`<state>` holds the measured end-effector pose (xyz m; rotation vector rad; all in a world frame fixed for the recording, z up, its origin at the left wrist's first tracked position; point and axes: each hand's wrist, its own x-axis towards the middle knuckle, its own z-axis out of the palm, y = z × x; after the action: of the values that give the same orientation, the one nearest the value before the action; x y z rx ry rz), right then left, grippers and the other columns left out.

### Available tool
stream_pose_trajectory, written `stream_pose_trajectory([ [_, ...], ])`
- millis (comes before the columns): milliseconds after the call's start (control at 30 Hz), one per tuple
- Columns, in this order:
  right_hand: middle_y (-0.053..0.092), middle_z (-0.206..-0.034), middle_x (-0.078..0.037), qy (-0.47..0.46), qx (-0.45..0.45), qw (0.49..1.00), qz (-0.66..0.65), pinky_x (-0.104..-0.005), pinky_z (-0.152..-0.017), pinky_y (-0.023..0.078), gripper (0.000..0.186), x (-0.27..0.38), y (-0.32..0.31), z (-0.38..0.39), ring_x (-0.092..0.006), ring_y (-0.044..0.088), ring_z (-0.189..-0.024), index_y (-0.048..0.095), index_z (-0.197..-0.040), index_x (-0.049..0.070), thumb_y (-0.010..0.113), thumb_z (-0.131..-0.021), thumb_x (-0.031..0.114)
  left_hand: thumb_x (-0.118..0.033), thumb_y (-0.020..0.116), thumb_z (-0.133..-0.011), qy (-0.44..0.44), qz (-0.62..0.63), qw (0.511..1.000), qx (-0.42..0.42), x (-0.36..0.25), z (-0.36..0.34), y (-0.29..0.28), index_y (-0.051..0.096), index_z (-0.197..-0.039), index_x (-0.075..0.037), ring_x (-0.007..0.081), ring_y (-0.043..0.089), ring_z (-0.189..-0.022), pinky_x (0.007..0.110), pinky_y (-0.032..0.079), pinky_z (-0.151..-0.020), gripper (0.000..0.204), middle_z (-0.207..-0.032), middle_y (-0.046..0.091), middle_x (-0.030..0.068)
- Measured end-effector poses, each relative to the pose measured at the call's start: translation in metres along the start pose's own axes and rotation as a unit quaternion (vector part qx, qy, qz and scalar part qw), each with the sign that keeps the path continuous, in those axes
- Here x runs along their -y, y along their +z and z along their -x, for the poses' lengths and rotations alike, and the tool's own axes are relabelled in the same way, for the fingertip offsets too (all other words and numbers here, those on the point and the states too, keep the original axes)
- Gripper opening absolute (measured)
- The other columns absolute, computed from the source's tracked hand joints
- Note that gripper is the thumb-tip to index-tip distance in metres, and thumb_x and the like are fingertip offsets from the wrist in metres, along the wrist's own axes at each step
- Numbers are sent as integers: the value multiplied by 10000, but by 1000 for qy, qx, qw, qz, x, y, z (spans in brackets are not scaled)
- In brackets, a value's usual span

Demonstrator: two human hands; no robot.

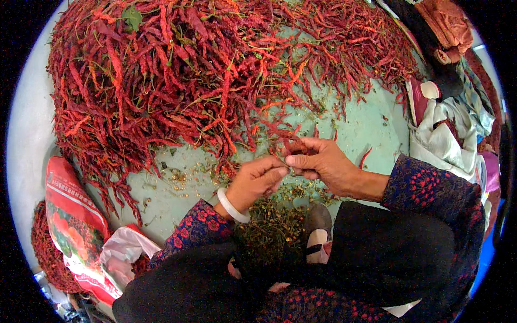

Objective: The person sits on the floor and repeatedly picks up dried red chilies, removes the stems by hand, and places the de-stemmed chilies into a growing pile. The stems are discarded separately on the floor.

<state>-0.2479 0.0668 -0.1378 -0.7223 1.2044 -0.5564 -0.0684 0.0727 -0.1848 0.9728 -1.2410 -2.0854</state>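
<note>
My right hand (320, 164), in the middle of the view, pinches dried red chillies (288, 137) between thumb and fingers. My left hand (258, 180), a white bangle on its wrist, is closed just left of it, thumb and fingers together; what lies inside is too small to make out, perhaps hidden. Beyond both hands spreads a big heap of dried red chillies (156, 70), some with green stalks, on a pale green floor (377, 137). Below my hands, between my legs, lies a pile of dry stalks and debris (266, 226).
A red printed sack (75, 220) lies at the left beside more chillies (40, 237). At upper right, another person's dark-clad leg ends in a red shoe (417, 105), beside pale crumpled sacks (441, 145). My own shoe (318, 220) shows below my hands.
</note>
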Motion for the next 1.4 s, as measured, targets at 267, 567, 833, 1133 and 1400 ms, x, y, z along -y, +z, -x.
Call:
stream_pose_trajectory([
  [267,516,-690,12,46,26,999,9,-177,-441,289,188,-6,-1,10,-39,422,-551,560,-872,29,645,-755,150,-155,548,-820,181,-215,959,-25,3,9,16,506,-707,-14,199,449,-468,310,366,-459,186,-558,458,105],
  [567,501,-621,1,166,104,979,-46,-192,-411,286,140,-3,3,27,-61,410,-488,572,-810,33,615,-771,160,-177,555,-811,245,-62,933,258,-4,15,12,559,-749,-25,243,555,-563,336,407,-510,164,-621,541,110],
  [833,557,-728,-62,49,-26,989,-135,-251,-491,447,124,0,-15,18,-149,554,-588,514,-901,19,529,-797,86,-118,535,-753,112,-333,879,323,41,20,22,535,-852,-30,325,544,-587,397,433,-553,132,-597,534,144],
  [1133,492,-676,-48,20,-139,978,-153,-198,-422,324,73,-3,-52,3,-131,479,-543,445,-769,62,481,-721,20,-55,541,-683,248,-553,776,178,34,-25,-11,496,-904,-35,315,532,-793,408,458,-605,226,-819,513,141],
  [1400,368,-494,43,94,-110,980,-134,-219,-352,195,186,0,-48,6,-59,287,-367,431,-658,110,605,-721,89,-156,573,-709,184,-675,713,-45,51,-116,-26,493,-850,-38,318,553,-718,410,460,-583,201,-759,524,143],
])
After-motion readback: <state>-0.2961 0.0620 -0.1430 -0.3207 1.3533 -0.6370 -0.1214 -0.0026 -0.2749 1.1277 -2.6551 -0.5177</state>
